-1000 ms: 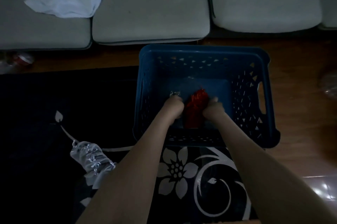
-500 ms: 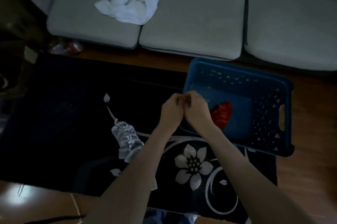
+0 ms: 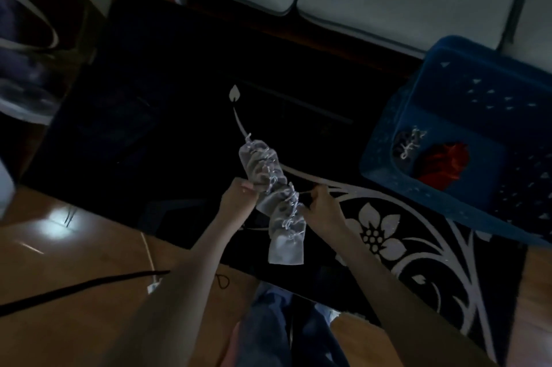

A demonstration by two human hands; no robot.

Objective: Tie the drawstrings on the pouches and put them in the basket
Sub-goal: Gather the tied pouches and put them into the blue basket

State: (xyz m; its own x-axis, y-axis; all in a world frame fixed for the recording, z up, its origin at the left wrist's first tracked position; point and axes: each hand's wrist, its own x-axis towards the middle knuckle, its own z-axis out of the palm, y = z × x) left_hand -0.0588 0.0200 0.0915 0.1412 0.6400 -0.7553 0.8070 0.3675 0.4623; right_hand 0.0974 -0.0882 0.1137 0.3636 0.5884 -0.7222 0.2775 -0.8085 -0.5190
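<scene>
Overlapping row of silver-grey fabric drawstring pouches [image 3: 263, 163], lying on the black floral rug [image 3: 376, 232]. The left hand [image 3: 237, 201] grips the row's edge; the right hand [image 3: 322, 213] pinches the opposite edge, at the white cords. The blue perforated plastic basket [image 3: 379, 142], well apart to the right, holds a red pouch [image 3: 442, 163]. Advisable: separate one pouch, draw both cords taut, then knot.
</scene>
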